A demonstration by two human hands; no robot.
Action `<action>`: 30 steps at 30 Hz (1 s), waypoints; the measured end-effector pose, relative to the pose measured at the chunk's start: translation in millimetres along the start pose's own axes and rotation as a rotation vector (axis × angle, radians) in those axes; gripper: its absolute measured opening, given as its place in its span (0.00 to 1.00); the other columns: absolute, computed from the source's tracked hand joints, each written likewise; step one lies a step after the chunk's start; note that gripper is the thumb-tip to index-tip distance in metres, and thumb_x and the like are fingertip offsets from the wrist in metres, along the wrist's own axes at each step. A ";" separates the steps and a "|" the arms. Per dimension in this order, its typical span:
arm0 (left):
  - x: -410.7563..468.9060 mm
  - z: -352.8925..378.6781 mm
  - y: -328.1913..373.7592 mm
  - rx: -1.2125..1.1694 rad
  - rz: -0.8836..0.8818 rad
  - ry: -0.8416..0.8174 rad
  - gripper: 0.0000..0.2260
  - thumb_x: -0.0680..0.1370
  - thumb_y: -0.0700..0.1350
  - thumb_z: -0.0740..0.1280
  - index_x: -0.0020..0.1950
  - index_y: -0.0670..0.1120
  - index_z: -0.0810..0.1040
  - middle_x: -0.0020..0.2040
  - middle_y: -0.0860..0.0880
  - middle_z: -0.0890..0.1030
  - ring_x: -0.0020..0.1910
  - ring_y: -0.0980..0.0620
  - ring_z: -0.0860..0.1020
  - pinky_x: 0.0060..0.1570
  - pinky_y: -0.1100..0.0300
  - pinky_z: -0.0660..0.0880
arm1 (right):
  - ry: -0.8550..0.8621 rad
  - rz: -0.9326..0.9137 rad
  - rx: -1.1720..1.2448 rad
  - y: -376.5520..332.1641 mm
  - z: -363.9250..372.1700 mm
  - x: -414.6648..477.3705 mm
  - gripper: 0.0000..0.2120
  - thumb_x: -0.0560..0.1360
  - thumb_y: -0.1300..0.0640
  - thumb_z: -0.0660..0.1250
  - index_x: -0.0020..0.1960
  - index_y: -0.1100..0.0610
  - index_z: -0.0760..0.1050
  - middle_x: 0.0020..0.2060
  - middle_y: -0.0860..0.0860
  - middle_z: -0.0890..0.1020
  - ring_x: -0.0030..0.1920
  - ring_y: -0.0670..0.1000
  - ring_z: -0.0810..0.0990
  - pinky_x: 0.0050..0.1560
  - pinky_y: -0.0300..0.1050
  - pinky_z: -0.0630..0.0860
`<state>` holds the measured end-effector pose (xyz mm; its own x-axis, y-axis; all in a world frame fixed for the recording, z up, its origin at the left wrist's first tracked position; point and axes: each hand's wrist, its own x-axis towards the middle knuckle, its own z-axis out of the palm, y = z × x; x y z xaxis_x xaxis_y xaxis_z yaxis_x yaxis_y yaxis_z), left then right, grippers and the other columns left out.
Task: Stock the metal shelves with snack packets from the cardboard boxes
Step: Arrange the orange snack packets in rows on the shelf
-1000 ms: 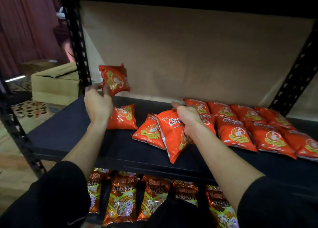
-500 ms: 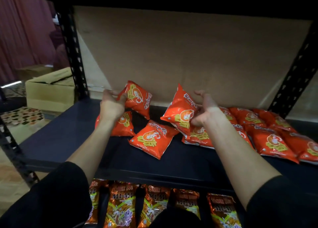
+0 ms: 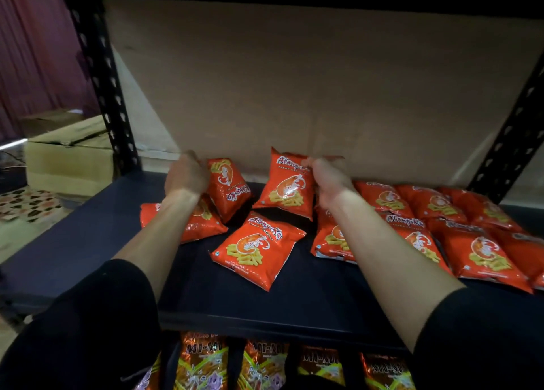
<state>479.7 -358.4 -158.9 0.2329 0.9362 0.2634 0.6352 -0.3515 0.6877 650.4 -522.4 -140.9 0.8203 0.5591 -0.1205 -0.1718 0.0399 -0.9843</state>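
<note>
Dark metal shelf (image 3: 88, 236) at chest level, backed by a brown board (image 3: 294, 80), with black perforated uprights (image 3: 106, 89) on either side. Both arms reach in over it, black sleeves pushed up.

Left hand (image 3: 187, 177): grip clamped on the top corner of an orange packet (image 3: 229, 189), which stands upside down toward the back of the shelf. Its lower end sits against a flat packet (image 3: 203, 224) that lies under the left wrist.

Right hand (image 3: 331, 180): grip clamped on the top right corner of a second packet (image 3: 290, 188), right way up and slightly tilted, near the back board.

Between the forearms a loose packet (image 3: 256, 249) lies flat, print up. To the right, a row of packets (image 3: 477, 254) lies overlapping along the shelf.

Lower shelf: yellow-and-orange packets (image 3: 203, 366), standing side by side.

Left of the rack, a cardboard box (image 3: 69, 160) sits on the patterned floor (image 3: 26, 204), flaps partly closed. Dark red curtain (image 3: 38, 65) behind it.
</note>
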 end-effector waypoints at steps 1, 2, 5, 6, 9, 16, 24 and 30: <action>0.6 0.5 -1.6 -0.003 -0.010 0.011 0.14 0.81 0.46 0.60 0.60 0.37 0.76 0.59 0.34 0.78 0.59 0.34 0.76 0.56 0.48 0.73 | 0.027 -0.068 -0.076 9.6 -0.9 18.0 0.25 0.59 0.55 0.75 0.55 0.59 0.77 0.47 0.59 0.85 0.41 0.57 0.86 0.43 0.57 0.84; 0.8 0.8 -4.0 -0.001 -0.019 0.016 0.14 0.81 0.45 0.60 0.60 0.36 0.75 0.59 0.33 0.78 0.58 0.34 0.76 0.55 0.48 0.74 | 0.045 -0.113 -0.141 16.1 -0.3 28.7 0.28 0.57 0.52 0.76 0.56 0.57 0.77 0.48 0.57 0.85 0.43 0.57 0.86 0.46 0.58 0.84; -0.5 0.6 -10.8 0.089 -0.034 0.013 0.15 0.79 0.47 0.62 0.58 0.36 0.76 0.58 0.35 0.79 0.56 0.35 0.78 0.54 0.48 0.75 | 0.034 -0.140 -0.314 11.2 6.8 6.9 0.26 0.67 0.51 0.78 0.59 0.58 0.72 0.55 0.55 0.82 0.52 0.56 0.83 0.54 0.55 0.82; -1.9 -0.5 -11.8 0.160 -0.034 0.014 0.15 0.79 0.48 0.62 0.57 0.38 0.77 0.58 0.36 0.79 0.57 0.35 0.78 0.54 0.49 0.74 | 0.014 -0.148 -0.368 10.7 7.7 2.2 0.25 0.71 0.52 0.77 0.61 0.58 0.70 0.57 0.55 0.81 0.55 0.56 0.82 0.57 0.54 0.81; -5.1 -3.0 -13.8 0.393 -0.002 0.033 0.19 0.80 0.54 0.62 0.60 0.40 0.77 0.60 0.39 0.79 0.60 0.38 0.77 0.61 0.49 0.69 | -0.051 -0.237 -0.571 9.3 5.8 -8.2 0.30 0.73 0.48 0.75 0.68 0.60 0.68 0.64 0.55 0.78 0.63 0.56 0.78 0.64 0.51 0.76; -14.7 -1.6 -17.8 0.596 0.059 0.024 0.24 0.81 0.56 0.58 0.69 0.40 0.71 0.67 0.40 0.72 0.67 0.39 0.70 0.65 0.48 0.64 | -0.135 -0.438 -1.051 9.6 6.3 -38.2 0.21 0.81 0.53 0.65 0.73 0.57 0.70 0.68 0.56 0.76 0.68 0.57 0.74 0.66 0.47 0.70; -36.5 3.9 -5.4 0.258 0.590 -0.254 0.15 0.77 0.37 0.63 0.62 0.49 0.72 0.64 0.45 0.74 0.63 0.43 0.73 0.63 0.47 0.71 | -0.341 -0.417 -1.426 33.3 4.1 -30.7 0.20 0.83 0.52 0.60 0.73 0.57 0.69 0.73 0.55 0.70 0.70 0.59 0.71 0.69 0.55 0.70; -33.5 4.4 -11.0 0.322 0.498 -0.342 0.13 0.81 0.44 0.58 0.64 0.52 0.75 0.66 0.47 0.75 0.64 0.44 0.73 0.63 0.49 0.71 | -0.344 -0.468 -1.491 31.3 -2.9 -27.8 0.24 0.81 0.61 0.62 0.76 0.53 0.66 0.73 0.54 0.70 0.70 0.58 0.71 0.65 0.51 0.72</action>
<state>468.2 -385.9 -178.3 0.7400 0.6316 0.2313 0.5672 -0.7708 0.2901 623.8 -539.1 -168.7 0.4535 0.8901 0.0445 0.8786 -0.4382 -0.1898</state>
